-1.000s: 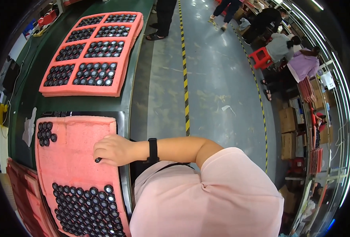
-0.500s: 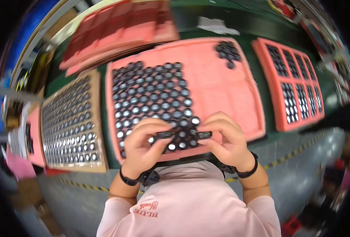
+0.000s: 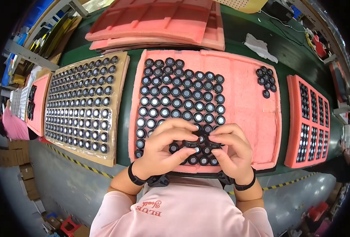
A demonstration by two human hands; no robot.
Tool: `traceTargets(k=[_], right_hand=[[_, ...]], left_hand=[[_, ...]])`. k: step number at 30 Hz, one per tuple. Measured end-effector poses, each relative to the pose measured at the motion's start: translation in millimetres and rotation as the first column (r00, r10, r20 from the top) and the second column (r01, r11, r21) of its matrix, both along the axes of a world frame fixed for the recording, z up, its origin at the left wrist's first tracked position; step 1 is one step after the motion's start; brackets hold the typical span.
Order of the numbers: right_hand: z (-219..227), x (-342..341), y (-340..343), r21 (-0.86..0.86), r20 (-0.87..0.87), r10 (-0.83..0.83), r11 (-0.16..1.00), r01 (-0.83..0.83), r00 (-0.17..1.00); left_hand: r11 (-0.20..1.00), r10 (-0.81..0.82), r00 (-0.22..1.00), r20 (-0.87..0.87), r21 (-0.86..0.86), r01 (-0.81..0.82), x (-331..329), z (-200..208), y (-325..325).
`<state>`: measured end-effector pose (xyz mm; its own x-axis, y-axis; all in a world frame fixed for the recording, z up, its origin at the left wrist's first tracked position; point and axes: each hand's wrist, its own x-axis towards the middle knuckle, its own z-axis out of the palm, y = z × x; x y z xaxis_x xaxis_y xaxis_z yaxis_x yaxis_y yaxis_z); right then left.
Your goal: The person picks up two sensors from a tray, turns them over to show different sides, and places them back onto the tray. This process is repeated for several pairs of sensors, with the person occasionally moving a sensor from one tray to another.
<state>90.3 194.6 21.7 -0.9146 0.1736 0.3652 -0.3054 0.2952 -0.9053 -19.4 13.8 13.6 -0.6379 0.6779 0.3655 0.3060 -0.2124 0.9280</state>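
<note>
A pink foam sheet [image 3: 248,114] lies in front of me on the green table, its left half covered with rows of several round black parts [image 3: 183,94]. My left hand [image 3: 165,148] and my right hand [image 3: 230,152] both rest on the nearest rows, fingertips pinching small black parts [image 3: 194,144] between them. A small cluster of the same black parts [image 3: 265,81] sits at the sheet's far right corner. Each wrist wears a black band.
A tan tray [image 3: 84,104] full of black parts lies to the left. A pink compartment tray [image 3: 307,120] with parts lies to the right. Stacked pink foam sheets [image 3: 155,21] lie beyond. A white cloth [image 3: 260,45] lies at the back right.
One second ago the view faced sideways along the table, one hand on a pink sheet. Since half a second ago both hands stay on the near rows, fingers shifting slightly.
</note>
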Motion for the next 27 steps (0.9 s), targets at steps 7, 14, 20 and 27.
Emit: traceTargets(k=[7, 14, 20, 27], right_hand=[[-9, 6, -5, 0.015, -0.074, -0.06, 0.998, 0.061, 0.995], [-11, 12, -4, 0.071, -0.104, -0.056, 0.996, 0.063, 0.993], [-12, 11, -5, 0.058, -0.146, -0.08, 0.994, 0.09, 0.986], [-14, 13, -8, -0.03, -0.129, -0.085, 0.996, 0.081, 0.988]], left_hand=[[1.0, 0.024, 0.999, 0.031, 0.015, -0.024, 4, 1, -2], [0.998, -0.03, 0.993, -0.112, 0.054, 0.037, 3, -2, -3], [0.997, -0.021, 0.994, -0.106, 0.067, 0.029, 6, -7, -3], [0.997, -0.045, 0.989, -0.139, 0.058, 0.053, 4, -9, -3]])
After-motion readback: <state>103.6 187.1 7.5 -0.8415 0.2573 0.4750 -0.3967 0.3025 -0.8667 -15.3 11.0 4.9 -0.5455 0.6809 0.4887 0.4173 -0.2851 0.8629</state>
